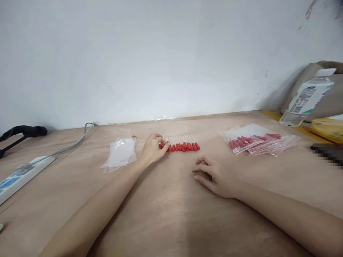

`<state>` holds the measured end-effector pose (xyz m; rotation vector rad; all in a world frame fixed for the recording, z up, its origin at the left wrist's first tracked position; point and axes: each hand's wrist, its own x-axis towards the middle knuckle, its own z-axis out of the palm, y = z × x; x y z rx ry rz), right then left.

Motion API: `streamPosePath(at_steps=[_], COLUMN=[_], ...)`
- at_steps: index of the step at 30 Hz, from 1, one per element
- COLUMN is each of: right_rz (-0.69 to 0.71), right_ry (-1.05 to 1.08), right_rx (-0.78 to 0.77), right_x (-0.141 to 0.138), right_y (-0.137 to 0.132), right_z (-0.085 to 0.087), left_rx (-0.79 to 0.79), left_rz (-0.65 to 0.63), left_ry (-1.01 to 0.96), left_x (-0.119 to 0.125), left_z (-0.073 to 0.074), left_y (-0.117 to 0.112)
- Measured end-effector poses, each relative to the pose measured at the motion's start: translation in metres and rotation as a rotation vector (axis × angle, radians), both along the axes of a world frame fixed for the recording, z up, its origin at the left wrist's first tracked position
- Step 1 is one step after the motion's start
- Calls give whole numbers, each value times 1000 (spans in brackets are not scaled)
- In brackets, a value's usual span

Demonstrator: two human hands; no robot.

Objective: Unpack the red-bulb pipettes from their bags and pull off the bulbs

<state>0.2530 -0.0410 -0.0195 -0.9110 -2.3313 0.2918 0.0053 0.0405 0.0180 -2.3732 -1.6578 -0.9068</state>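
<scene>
L hand [154, 148]: fingers part-closed at L end of red-ended stick row [184, 146], grip unclear. R hand [217, 177]: half-curled, nil held, nr row's R end. Flat bags [122, 153] L of row, filled bags [242, 141] R. Best: light pinch, row unskewed.

Pale wall [144, 64] backed a brown tabletop [158, 217]

The wall, a bluish white, filled ten to two o'clock, with dark marks [309, 12] near two. The tabletop spread below through six, and a yellow band [269, 115] showed towards three. Soft light covered the wall; a shadow [206, 233] dimmed the tabletop around six.
</scene>
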Motion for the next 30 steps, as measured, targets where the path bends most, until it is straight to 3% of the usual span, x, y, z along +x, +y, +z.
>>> streamPosePath(at_steps=[3, 9, 20, 25, 30], right_rz=[-1, -10, -2, 1, -7], right_ry=[-3, -6, -15, -25, -28], right_rx=[0, -6, -16, -25, -23], right_x=[0, 0, 0, 0, 0], right_y=[0, 0, 0, 1, 1], right_z=[0, 0, 1, 0, -1], left_rx=[45, 30, -197, -207, -83], left_rz=[36, -25, -191, -107, -72], left_ry=[-57, -14, -90, -126, 66], left_x=[4, 17, -10, -10, 2], left_z=[0, -1, -15, -23, -19], left_y=[2, -2, -4, -4, -4])
